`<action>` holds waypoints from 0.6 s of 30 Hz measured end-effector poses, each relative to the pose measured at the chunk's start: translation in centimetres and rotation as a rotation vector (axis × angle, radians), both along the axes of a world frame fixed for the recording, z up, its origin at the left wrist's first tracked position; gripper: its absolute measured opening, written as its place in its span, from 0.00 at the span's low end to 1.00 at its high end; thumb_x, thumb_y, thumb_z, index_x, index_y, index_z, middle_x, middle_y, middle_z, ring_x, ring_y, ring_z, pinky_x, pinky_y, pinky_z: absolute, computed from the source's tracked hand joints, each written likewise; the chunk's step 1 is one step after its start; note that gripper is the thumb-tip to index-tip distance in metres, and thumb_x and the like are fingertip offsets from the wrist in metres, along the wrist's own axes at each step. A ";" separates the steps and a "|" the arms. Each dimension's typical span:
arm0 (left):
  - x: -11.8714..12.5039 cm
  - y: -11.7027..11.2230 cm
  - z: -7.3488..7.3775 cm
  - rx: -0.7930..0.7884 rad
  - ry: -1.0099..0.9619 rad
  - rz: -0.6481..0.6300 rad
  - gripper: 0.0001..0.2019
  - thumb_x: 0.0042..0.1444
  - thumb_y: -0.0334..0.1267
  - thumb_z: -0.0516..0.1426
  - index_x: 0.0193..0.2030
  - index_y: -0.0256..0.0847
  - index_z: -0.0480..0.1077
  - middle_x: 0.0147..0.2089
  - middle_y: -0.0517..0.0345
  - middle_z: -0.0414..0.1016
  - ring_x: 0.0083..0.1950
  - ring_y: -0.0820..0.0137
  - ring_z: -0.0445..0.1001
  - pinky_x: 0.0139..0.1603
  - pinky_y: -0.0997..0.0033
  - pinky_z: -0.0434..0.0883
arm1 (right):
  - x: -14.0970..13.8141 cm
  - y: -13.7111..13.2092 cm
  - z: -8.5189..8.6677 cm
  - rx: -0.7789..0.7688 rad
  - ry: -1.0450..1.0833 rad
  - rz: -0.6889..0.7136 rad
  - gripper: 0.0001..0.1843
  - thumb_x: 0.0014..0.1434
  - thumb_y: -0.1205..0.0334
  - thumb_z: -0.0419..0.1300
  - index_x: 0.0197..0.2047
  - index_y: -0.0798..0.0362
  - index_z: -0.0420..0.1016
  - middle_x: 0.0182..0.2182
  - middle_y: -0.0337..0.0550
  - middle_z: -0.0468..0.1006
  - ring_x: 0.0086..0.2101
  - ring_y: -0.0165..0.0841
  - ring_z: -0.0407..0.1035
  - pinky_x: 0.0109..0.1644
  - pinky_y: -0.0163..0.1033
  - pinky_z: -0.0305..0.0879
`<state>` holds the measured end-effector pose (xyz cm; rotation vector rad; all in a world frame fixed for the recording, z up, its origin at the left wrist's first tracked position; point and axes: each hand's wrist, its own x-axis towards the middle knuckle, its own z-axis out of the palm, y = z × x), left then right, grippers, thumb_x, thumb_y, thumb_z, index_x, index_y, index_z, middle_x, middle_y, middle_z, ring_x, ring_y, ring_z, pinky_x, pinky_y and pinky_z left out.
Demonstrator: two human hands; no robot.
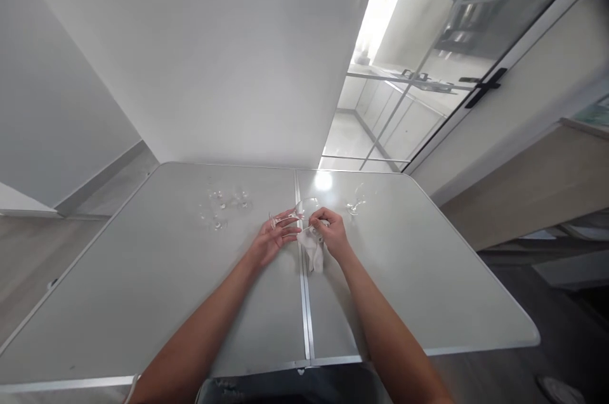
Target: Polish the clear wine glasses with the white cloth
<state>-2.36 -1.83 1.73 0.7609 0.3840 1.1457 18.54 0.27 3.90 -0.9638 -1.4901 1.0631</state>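
Observation:
My left hand (275,240) grips the stem of a clear wine glass (301,211) that lies tilted sideways over the middle of a grey folding table (157,302). My right hand (333,233) is closed on a white cloth (314,252), pressed against the glass bowl, and the cloth's end hangs down toward the table. Both hands meet over the table's centre seam.
Several clear glasses (223,204) stand on the left half of the table. One more glass (356,201) stands just right of my right hand. A white wall rises behind the table, with a glass sliding door (428,74) at the right.

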 end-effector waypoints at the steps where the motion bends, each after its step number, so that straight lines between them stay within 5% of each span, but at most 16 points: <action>1: -0.4 0.1 0.2 -0.002 -0.016 -0.063 0.33 0.54 0.51 0.66 0.63 0.34 0.70 0.64 0.35 0.70 0.54 0.54 0.77 0.55 0.53 0.74 | 0.5 0.2 0.1 0.005 0.005 0.006 0.14 0.60 0.50 0.65 0.31 0.52 0.75 0.28 0.39 0.75 0.30 0.33 0.67 0.37 0.38 0.62; 4: -1.2 0.7 0.2 -0.053 0.005 -0.182 0.35 0.59 0.62 0.57 0.56 0.29 0.74 0.57 0.32 0.76 0.47 0.56 0.79 0.53 0.51 0.74 | 2.0 0.5 0.5 0.035 -0.037 0.131 0.15 0.59 0.49 0.66 0.31 0.52 0.74 0.27 0.39 0.74 0.29 0.33 0.66 0.36 0.38 0.62; 8: -1.4 0.9 -0.3 -0.026 0.262 -0.300 0.25 0.60 0.50 0.62 0.56 0.30 0.75 0.43 0.38 0.81 0.39 0.62 0.80 0.44 0.62 0.75 | 2.5 0.2 1.0 0.033 -0.128 0.370 0.15 0.57 0.48 0.67 0.31 0.52 0.75 0.26 0.40 0.75 0.29 0.33 0.66 0.35 0.38 0.62; 10: -1.2 0.7 -0.1 0.005 0.340 -0.339 0.27 0.61 0.51 0.61 0.58 0.30 0.74 0.38 0.42 0.80 0.32 0.66 0.78 0.36 0.68 0.72 | 2.2 0.0 1.1 0.012 -0.136 0.407 0.15 0.56 0.48 0.68 0.31 0.52 0.77 0.27 0.40 0.75 0.30 0.33 0.66 0.36 0.38 0.63; 15: -0.4 0.2 0.6 0.023 0.352 -0.083 0.28 0.61 0.54 0.60 0.62 0.38 0.71 0.35 0.55 0.72 0.23 0.80 0.64 0.25 0.77 0.59 | 0.9 -0.3 1.2 -0.229 0.251 0.004 0.24 0.59 0.39 0.63 0.47 0.50 0.78 0.34 0.40 0.75 0.32 0.32 0.68 0.36 0.36 0.64; 18: -0.2 0.2 0.5 0.041 0.404 0.079 0.30 0.60 0.57 0.59 0.62 0.38 0.71 0.35 0.55 0.71 0.26 0.77 0.66 0.27 0.76 0.60 | 0.3 -0.4 0.9 -0.446 0.431 -0.049 0.25 0.56 0.40 0.66 0.47 0.51 0.77 0.36 0.41 0.76 0.34 0.32 0.70 0.37 0.35 0.66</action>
